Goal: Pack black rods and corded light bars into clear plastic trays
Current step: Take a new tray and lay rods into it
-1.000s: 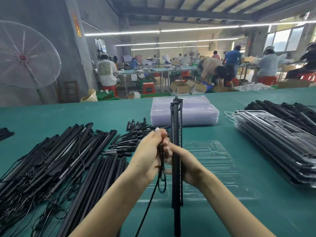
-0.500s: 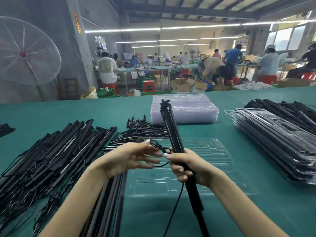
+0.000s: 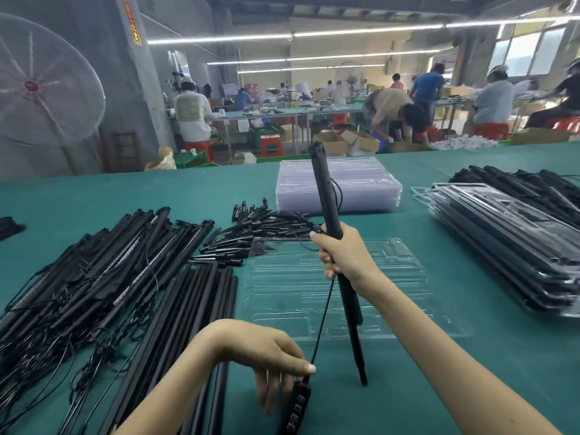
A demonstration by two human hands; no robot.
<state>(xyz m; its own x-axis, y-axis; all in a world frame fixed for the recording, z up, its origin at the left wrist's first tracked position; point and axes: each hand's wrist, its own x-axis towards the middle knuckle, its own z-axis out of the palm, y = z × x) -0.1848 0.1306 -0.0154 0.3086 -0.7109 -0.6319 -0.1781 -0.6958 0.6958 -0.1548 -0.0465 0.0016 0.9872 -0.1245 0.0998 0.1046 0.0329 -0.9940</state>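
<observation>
My right hand grips a bundle of black bars, held nearly upright with its lower tip near the green table. Its thin black cord runs down to my left hand, which pinches the cord just above a black button controller. An empty clear plastic tray lies flat behind the bars. Plain black rods lie in a row left of the tray. A heap of corded light bars covers the table's left side.
A stack of clear trays stands at the back centre. Packed trays are piled at the right, with more bars behind them. Small black pieces lie scattered behind the open tray. People work at benches beyond the table.
My left hand has slid down the cord from beside my right hand to the controller near the front edge. The bars have tilted slightly; the view dropped lower.
</observation>
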